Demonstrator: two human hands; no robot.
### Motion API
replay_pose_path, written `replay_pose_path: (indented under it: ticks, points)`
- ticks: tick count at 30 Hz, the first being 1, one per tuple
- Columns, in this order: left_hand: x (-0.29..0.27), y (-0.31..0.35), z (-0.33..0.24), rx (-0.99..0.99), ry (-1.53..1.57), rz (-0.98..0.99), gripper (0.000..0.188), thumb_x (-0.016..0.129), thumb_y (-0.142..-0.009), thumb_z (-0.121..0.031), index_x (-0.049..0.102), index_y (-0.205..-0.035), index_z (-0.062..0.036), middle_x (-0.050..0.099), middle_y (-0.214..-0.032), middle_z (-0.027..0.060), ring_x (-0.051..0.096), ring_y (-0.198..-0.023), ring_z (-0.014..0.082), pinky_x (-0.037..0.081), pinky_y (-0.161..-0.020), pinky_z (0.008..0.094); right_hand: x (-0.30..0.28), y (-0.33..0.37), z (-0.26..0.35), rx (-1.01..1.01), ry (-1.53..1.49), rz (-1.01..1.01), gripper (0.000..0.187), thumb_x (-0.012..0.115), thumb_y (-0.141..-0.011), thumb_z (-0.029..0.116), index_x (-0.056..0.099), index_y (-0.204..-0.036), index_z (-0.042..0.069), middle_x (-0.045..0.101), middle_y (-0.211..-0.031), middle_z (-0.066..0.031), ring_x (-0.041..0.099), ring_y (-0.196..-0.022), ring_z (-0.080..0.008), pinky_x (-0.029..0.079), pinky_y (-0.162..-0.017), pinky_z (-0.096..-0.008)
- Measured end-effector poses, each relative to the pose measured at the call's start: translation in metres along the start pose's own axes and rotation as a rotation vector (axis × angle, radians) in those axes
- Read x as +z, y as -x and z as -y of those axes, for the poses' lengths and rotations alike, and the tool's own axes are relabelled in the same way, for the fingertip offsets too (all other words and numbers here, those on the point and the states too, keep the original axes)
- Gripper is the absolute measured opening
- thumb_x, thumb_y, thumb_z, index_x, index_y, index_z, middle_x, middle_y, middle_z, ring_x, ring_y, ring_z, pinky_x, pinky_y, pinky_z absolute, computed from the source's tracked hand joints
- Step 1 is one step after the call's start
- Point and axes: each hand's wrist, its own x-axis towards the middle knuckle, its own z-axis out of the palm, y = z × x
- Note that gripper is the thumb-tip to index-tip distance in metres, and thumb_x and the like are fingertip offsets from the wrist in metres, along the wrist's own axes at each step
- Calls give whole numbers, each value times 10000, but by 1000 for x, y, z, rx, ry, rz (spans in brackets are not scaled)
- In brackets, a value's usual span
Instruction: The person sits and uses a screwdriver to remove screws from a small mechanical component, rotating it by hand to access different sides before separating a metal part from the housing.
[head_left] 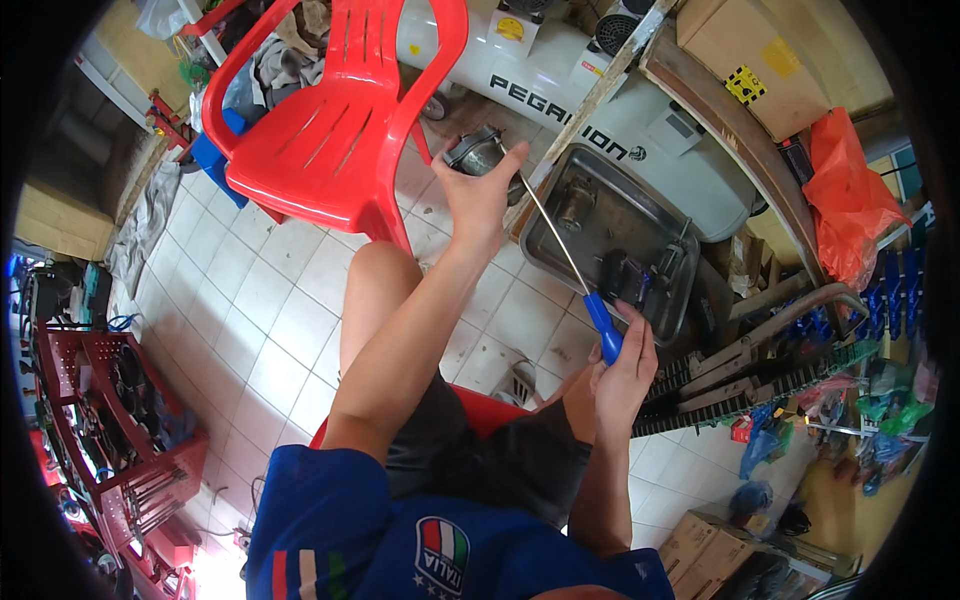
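My left hand [478,205] is wrapped round a dark grey, rounded metal part [476,153] with a rim, held up in front of the red chair. A long-shafted screwdriver [603,328] with a blue handle is gripped in my right hand [625,372]. Its thin shaft slants up and left to the metal part; the tip is near my left thumb, and whether it sits in a screw I cannot tell. Below the shaft lies a dark metal tray [632,212]. Inside it are a cylindrical metal piece [577,203] and a black part [622,272].
A red plastic chair [310,150] stands ahead on the left. Behind the tray is a large grey compressor tank [560,85]. A red tool rack [150,470] is at the left, and an orange bag [845,205] hangs at the right. Cardboard boxes [700,550] sit at lower right.
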Motion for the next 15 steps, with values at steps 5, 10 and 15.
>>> replay_pose_path:
  ticks: [5,10,15]
  points:
    - [-4,-4,-1,-5,58,-4,902,889,-716,-129,268,-1363,-41,512,-1197,140,557,-1044,197,489,-905,328,-6,3,-2,-246,124,111,472,487,-1048,143,334,-1485,51,583,-1052,-123,583,-722,-152,502,-647,-261]
    - [-2,0,2,16,-10,-9,885,872,-727,-116,263,-1364,-36,511,-1197,145,557,-1050,200,489,-906,328,-6,8,7,-155,-40,-71,475,475,-1056,181,335,-1493,61,589,-949,-113,636,-708,-161,513,-563,-281]
    - [2,-4,11,9,7,-44,822,864,-737,-81,281,-1315,-48,535,-1137,130,590,-976,194,527,-815,333,-5,-3,4,-227,225,-2,434,513,-1027,184,453,-1426,24,578,-795,-64,528,-622,-115,450,-579,-255]
